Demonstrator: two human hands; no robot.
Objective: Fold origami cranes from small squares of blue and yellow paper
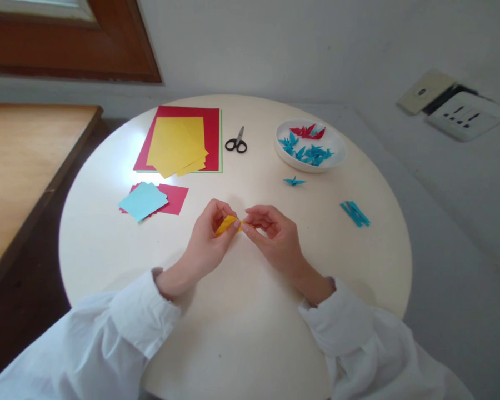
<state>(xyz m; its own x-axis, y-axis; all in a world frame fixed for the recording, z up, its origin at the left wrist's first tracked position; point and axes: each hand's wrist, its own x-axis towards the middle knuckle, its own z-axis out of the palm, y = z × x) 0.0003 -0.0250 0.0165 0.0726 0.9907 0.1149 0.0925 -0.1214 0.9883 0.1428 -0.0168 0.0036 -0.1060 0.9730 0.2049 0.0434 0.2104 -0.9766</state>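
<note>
Both my hands meet over the middle of a round white table point(233, 333). My left hand point(210, 239) pinches a small folded yellow paper piece point(228, 224) between thumb and fingers. My right hand point(273, 233) is closed on the right end of the same yellow piece with its fingertips. Both arms wear white sleeves.
A stack of yellow sheets point(177, 145) lies on red paper point(212, 139) at the back left, with light blue point(143, 201) and red squares nearer. Black scissors point(236, 141) sit at the back. A white bowl point(335, 158) holds several blue and red paper cranes; one blue crane point(294, 181) and a blue folded piece point(355, 214) lie loose. A wooden desk point(20, 161) stands at left.
</note>
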